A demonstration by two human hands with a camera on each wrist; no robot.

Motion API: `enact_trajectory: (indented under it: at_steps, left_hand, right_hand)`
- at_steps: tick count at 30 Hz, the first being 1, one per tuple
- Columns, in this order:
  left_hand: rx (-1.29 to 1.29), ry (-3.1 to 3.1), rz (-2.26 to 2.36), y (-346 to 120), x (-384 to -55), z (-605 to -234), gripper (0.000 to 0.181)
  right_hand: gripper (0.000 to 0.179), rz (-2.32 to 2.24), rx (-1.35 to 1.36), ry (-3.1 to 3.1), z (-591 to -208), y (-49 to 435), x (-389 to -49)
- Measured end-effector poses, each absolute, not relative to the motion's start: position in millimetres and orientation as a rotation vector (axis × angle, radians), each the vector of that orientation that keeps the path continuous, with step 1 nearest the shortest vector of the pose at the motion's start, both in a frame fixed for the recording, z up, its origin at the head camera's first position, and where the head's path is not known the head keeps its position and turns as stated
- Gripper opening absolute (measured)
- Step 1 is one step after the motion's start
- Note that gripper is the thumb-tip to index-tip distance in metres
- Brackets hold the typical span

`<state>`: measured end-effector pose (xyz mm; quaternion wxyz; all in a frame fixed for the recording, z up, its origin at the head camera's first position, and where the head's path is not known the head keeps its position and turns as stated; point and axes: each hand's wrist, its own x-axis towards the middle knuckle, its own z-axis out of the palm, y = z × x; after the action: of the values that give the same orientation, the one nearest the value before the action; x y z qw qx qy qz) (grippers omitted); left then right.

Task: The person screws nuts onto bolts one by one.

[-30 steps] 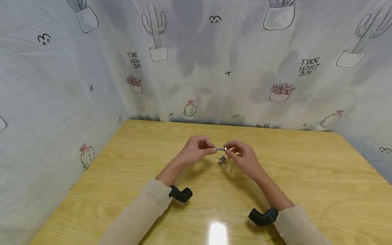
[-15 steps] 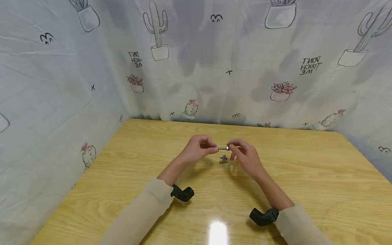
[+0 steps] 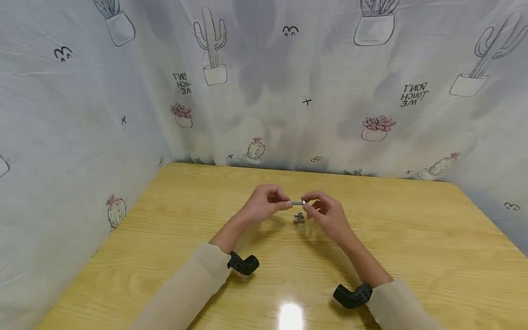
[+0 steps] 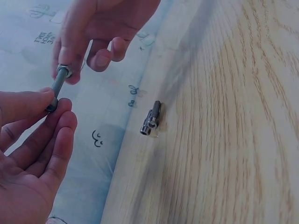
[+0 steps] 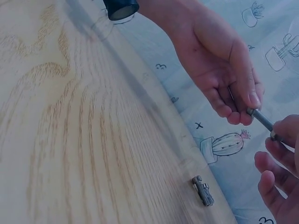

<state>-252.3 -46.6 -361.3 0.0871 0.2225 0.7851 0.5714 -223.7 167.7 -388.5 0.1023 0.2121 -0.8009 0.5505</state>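
Between my two hands a small metal bolt (image 3: 296,203) is held level above the table. My left hand (image 3: 264,201) pinches its head end between thumb and fingers. A hex nut (image 4: 64,71) sits on the threaded end, and my right hand (image 3: 327,213) pinches it with thumb and forefinger. In the left wrist view, the thread (image 4: 58,83) shows between the nut and my left thumb. The other fingers of my right hand (image 5: 280,186) curl loosely below the bolt in the right wrist view.
Just below the hands, a small cluster of bolts and nuts (image 3: 299,218) lies on the wooden table (image 3: 392,229). A cactus-print cloth (image 3: 288,91) hangs behind the table and along its left side. Each wrist carries a black camera mount (image 3: 243,264).
My right thumb and fingers have shifted on the nut, sliding along it and back again. My left hand keeps its pinch on the bolt. The head view has tilted slightly.
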Motion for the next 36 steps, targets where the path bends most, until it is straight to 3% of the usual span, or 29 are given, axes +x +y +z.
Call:
enact_trajectory:
  at_steps: [8,15,22,29,36]
  left_hand:
    - [0.693,2.309,1.717,-44,-251,-365,0.005]
    - [0.69,2.283,1.72,-44,-250,-363,0.005]
    - [0.634,2.309,1.737,-48,-250,-364,0.004]
    - [0.651,2.307,1.737,-47,-250,-363,0.004]
    - [0.649,2.319,1.722,-47,-251,-364,0.006]
  right_hand:
    - [0.017,1.576,0.51,-2.441,-391,167,-224]
    - [0.032,1.593,0.481,-2.431,-390,168,-224]
    - [0.023,1.695,0.644,-2.362,-382,163,-214]
    - [0.016,1.632,0.63,-2.38,-392,166,-220]
    - [0.02,1.609,0.598,-2.435,-391,165,-220]
